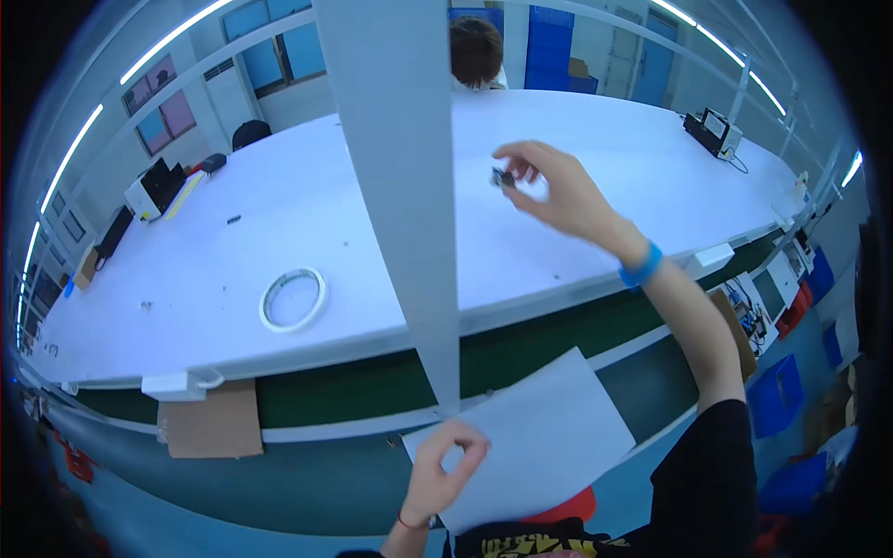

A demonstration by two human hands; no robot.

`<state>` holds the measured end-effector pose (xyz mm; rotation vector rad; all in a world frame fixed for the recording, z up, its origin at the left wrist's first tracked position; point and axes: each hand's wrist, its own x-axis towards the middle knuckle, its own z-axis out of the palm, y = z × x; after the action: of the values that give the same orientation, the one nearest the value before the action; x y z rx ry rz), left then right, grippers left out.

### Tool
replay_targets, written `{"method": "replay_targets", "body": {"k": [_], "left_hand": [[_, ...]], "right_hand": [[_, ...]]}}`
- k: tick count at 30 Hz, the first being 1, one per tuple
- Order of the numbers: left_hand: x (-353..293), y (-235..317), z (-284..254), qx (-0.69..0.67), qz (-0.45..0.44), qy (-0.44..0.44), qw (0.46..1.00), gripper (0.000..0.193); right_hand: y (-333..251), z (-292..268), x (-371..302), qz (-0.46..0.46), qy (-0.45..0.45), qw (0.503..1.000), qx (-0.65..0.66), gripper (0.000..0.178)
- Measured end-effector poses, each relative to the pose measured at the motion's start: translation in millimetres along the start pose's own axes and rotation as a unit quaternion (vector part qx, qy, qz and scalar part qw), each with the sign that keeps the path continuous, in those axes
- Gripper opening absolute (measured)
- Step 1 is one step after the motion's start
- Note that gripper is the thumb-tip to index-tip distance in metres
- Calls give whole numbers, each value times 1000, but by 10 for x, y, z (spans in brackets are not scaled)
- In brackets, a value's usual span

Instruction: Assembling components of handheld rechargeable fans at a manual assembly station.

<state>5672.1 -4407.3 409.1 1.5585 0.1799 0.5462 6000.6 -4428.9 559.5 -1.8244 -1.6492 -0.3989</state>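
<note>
One small dark part (pixel 502 178) is pinched btw thumb & fingers of the R hand (pixel 561 191), held up over the white table (pixel 595 139), just R of the grey post (pixel 395 167). L hand (pixel 442 472) is curled narrow, thumb & fingers in a loop by the L end of the white sheet (pixel 549 423); can't tell if anything's gripped. Re: writing, yellow print (pixel 544 545) can be seen on the black shirt (pixel 702 479), but it's cut off & can't be made out. Any marking on the part is too small to be read.
</note>
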Motion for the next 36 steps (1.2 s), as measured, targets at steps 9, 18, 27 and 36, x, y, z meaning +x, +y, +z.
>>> {"method": "replay_targets", "body": {"k": [9,18,27,36], "left_hand": [[146,719,1186,-134,81,-17,987,41],[-626,967,2006,39,121,16,992,28],[-905,1272,1922,260,151,-21,953,20],[-1196,1341,1732,370,234,-15,899,22]], "right_hand": [[-1463,-809,-1949,-28,47,991,119,64],[-1746,-1533,-2981,19,31,983,179,43],[-2029,-1581,-3130,-49,-15,996,71,20],[-2295,-1451,-3081,23,-35,982,187,19]]}}
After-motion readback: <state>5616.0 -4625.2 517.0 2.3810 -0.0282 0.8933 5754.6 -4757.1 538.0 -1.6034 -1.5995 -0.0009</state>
